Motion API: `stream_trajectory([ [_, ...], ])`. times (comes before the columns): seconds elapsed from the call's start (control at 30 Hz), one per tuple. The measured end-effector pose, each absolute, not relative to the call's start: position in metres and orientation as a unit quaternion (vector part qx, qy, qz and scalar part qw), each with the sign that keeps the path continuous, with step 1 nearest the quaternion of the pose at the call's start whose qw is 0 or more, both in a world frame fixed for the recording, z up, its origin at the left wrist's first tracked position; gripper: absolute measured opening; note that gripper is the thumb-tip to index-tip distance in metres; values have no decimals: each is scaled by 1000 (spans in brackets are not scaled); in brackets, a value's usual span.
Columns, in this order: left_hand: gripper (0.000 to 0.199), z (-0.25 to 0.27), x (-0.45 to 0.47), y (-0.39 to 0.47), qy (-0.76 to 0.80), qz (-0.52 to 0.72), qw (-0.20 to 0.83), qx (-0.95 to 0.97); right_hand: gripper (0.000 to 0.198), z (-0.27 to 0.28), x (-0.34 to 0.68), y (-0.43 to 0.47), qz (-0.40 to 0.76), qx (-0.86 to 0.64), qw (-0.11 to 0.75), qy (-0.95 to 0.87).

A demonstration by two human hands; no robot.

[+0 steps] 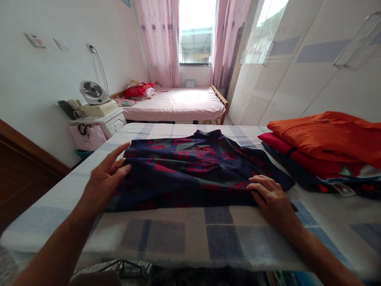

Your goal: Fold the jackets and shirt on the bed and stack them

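Note:
A dark navy shirt (178, 174) with red and grey-green block patterns lies across the sheet in front of me. Its collar (208, 134) points away from me, and a long fold runs along its near side. At the shirt's left end, my left hand (110, 171) pinches the edge between the thumb and curled fingers, the index finger stretched out above. Over the right part, my right hand (266, 194) has its fingers bent and closed on the near layer of cloth. The fingertips of this hand are partly hidden.
A stack of folded clothes, with an orange garment (324, 135) on top, sits to the right on the checked sheet (154, 236). Beyond stand a pink-covered bed (181, 103) and a nightstand (114, 121) with a fan (94, 92). White wardrobes (297, 79) line the right.

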State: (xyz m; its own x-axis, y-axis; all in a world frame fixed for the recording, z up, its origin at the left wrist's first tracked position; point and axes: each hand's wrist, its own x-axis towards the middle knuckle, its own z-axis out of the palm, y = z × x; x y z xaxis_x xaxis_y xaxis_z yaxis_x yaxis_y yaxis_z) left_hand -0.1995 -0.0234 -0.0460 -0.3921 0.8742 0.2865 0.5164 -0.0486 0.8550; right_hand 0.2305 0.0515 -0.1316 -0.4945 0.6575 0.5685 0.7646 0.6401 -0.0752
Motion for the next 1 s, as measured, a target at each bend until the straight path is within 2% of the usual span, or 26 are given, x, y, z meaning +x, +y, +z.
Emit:
stream_trajectory([
  [0.1,53,-53,-209,-33,669,434,207,567,13,-134,231,50,-94,-402,286,-865],
  [0.23,54,-83,-223,-43,695,279,249,614,16,-137,230,47,-93,-395,279,-870],
  [0.4,43,-72,-204,-25,709,310,88,627,20,-136,220,43,-85,-376,285,-877],
  [0.5,31,-53,-160,4,615,291,103,726,19,-136,214,42,-76,-369,291,-879],
  [0.63,27,-51,-91,55,503,234,98,826,17,-135,211,40,-54,-369,299,-878],
  [0.8,20,-71,-42,105,495,197,92,841,16,-131,210,39,-34,-378,306,-873],
  [0.9,11,-80,-35,118,506,198,106,833,14,-131,210,39,-24,-377,306,-874],
  [1.0,10,-82,-35,124,512,207,140,822,15,-132,211,39,-8,-382,302,-874],
])
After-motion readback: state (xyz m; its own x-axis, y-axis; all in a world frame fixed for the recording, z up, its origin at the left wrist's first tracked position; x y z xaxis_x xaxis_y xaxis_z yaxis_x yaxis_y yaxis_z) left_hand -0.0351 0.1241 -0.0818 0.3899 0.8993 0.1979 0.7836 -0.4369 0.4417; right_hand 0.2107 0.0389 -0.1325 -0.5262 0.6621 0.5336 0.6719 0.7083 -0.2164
